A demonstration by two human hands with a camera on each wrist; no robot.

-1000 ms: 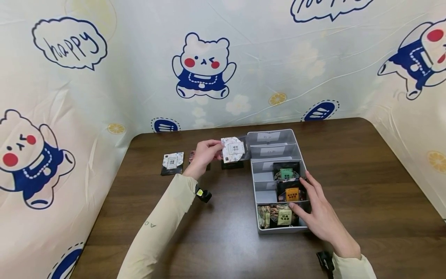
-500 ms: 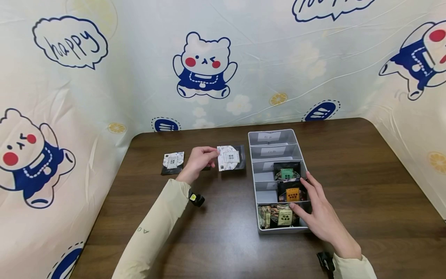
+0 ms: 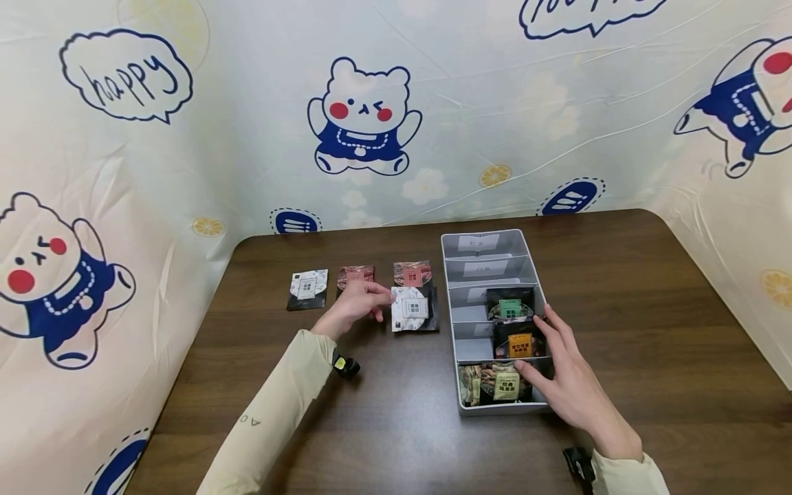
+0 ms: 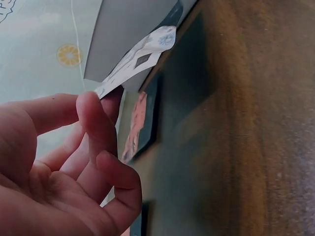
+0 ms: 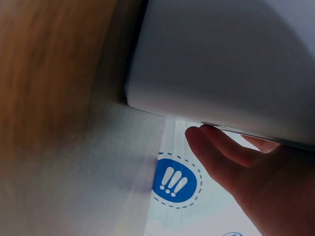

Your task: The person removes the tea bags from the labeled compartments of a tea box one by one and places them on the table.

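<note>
The table (image 3: 383, 419) ran back to the patterned backdrop (image 3: 241, 137). Well in from its left edge lay a white-and-black packet (image 3: 307, 289), a narrow strip of wood parting it from a red packet (image 3: 355, 273) partly hidden by the left hand (image 3: 354, 306). That hand's thumb and finger were pinched on the left edge of another white packet (image 3: 410, 309), held above the wood in front of a second red packet (image 3: 412, 274), a slim gap from the gray box (image 3: 471, 348). The right hand (image 3: 575, 392) lay over the box's right rim, fingers spread; a wide stretch of wood separated it from the table's right edge.

Half a second earlier the held packet was farther back, covering the second red packet; it had since come nearer the person, and both red packets showed. The box and right hand stayed put.

"happy" stood in a bubble on the backdrop's left. The box's paper labels and its packets' green (image 3: 510, 307), orange (image 3: 519, 344) and yellow-green (image 3: 506, 386) labels bore characters too small to read surely.
</note>
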